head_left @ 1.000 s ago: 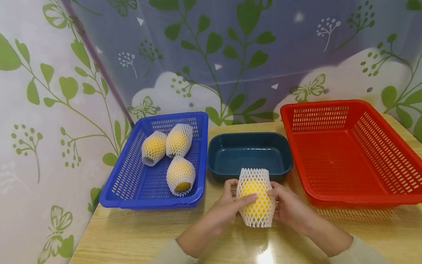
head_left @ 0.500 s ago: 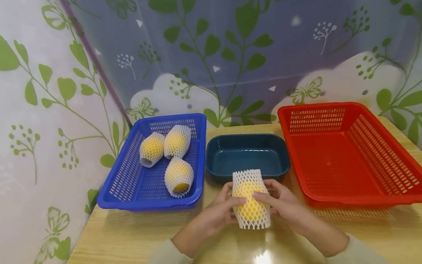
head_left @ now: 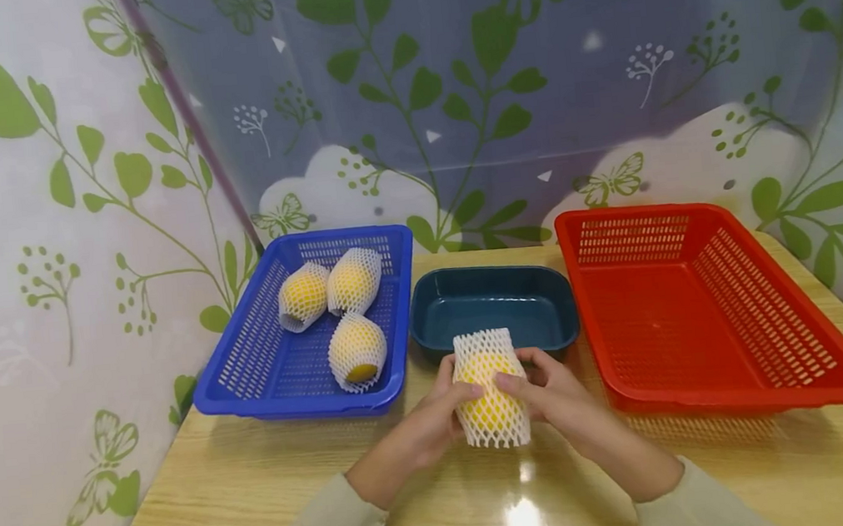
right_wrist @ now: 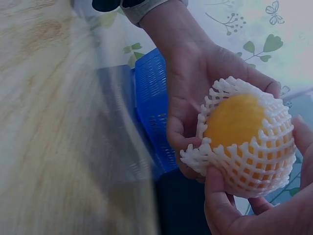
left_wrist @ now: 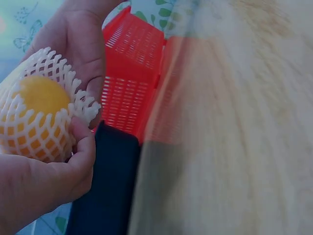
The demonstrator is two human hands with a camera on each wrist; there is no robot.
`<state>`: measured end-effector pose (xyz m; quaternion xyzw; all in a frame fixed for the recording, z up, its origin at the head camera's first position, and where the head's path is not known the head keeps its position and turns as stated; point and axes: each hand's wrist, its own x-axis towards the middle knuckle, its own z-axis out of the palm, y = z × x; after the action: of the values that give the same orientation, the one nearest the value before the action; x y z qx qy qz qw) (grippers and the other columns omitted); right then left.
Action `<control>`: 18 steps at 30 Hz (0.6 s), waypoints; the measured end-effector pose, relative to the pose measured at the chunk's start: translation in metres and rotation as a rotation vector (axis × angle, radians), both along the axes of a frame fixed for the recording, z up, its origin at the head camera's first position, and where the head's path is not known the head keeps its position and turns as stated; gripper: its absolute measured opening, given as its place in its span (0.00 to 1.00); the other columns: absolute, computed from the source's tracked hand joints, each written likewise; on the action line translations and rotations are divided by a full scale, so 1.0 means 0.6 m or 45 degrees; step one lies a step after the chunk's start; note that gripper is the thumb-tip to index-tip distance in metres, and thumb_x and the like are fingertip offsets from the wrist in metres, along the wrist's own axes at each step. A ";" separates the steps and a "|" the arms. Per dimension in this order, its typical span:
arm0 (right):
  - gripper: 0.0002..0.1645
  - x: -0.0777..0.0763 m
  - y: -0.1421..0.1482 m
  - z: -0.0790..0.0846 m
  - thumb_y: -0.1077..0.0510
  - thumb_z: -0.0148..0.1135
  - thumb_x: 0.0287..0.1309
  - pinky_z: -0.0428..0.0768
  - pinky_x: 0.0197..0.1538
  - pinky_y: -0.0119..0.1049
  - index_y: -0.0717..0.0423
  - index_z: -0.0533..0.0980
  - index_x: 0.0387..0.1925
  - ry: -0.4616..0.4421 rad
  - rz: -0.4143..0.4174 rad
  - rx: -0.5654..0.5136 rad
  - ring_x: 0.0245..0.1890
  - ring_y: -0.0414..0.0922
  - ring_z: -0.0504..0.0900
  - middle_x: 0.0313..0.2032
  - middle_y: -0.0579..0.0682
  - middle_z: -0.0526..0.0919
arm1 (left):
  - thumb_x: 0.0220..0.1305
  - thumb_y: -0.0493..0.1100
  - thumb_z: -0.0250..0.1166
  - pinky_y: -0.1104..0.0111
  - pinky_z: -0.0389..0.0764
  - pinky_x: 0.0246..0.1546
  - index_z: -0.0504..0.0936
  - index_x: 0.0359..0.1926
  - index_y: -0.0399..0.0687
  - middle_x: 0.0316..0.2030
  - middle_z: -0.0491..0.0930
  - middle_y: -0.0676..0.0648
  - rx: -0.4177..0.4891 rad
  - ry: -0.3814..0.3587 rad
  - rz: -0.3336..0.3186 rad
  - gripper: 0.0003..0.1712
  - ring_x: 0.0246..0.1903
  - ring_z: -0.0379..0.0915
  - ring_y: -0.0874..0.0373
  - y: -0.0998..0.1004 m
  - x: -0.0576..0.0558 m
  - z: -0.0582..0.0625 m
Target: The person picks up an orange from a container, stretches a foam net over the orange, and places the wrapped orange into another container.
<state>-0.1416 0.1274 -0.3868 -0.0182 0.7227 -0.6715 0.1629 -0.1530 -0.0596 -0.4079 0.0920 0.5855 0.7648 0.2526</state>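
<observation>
A yellow fruit in a white foam net sleeve [head_left: 489, 395] is held up between both hands, in front of the dark teal dish in the head view. My left hand [head_left: 434, 421] grips its left side, thumb across the front. On the other side my right hand [head_left: 557, 393] holds it, with the thumb laid over the netting. The wrist views show the sleeve's lower end spread open, with bare yellow fruit [right_wrist: 237, 120] showing through. Three more netted fruits lie in the blue basket, among them the front fruit [head_left: 357, 352].
The blue basket [head_left: 306, 403] stands at the left and a red basket [head_left: 704, 313] at the right. Between them sits the dark teal dish [head_left: 493, 307]. All rest on a wooden table [head_left: 260, 486] before a patterned curtain.
The held fruit has shifted slightly left and a little up, its sleeve tilting. My right thumb has come round onto the front of the netting. Baskets and dish stay put.
</observation>
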 end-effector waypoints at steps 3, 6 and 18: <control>0.36 -0.001 0.002 0.012 0.46 0.59 0.66 0.81 0.49 0.40 0.60 0.59 0.65 0.035 0.008 0.019 0.43 0.48 0.77 0.53 0.61 0.74 | 0.59 0.41 0.53 0.67 0.78 0.42 0.51 0.63 0.49 0.49 0.72 0.44 0.036 0.027 0.033 0.33 0.40 0.76 0.58 0.002 -0.002 0.009; 0.33 -0.003 0.005 0.025 0.42 0.51 0.70 0.80 0.48 0.38 0.60 0.59 0.65 0.024 0.009 -0.007 0.43 0.47 0.77 0.52 0.59 0.73 | 0.58 0.41 0.52 0.67 0.76 0.45 0.49 0.66 0.48 0.49 0.72 0.46 0.103 0.042 0.056 0.35 0.42 0.75 0.59 -0.001 -0.003 0.019; 0.27 -0.033 -0.024 0.033 0.46 0.45 0.74 0.82 0.49 0.42 0.61 0.60 0.62 0.103 -0.055 -0.146 0.43 0.49 0.81 0.52 0.63 0.74 | 0.55 0.51 0.56 0.69 0.75 0.47 0.53 0.63 0.58 0.46 0.74 0.53 0.375 0.261 0.139 0.35 0.44 0.74 0.62 -0.083 -0.036 0.074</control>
<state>-0.1612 0.1127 -0.3669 -0.0390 0.6891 -0.7140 0.1176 -0.1744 -0.1095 -0.3633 0.1735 0.4939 0.8415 0.1334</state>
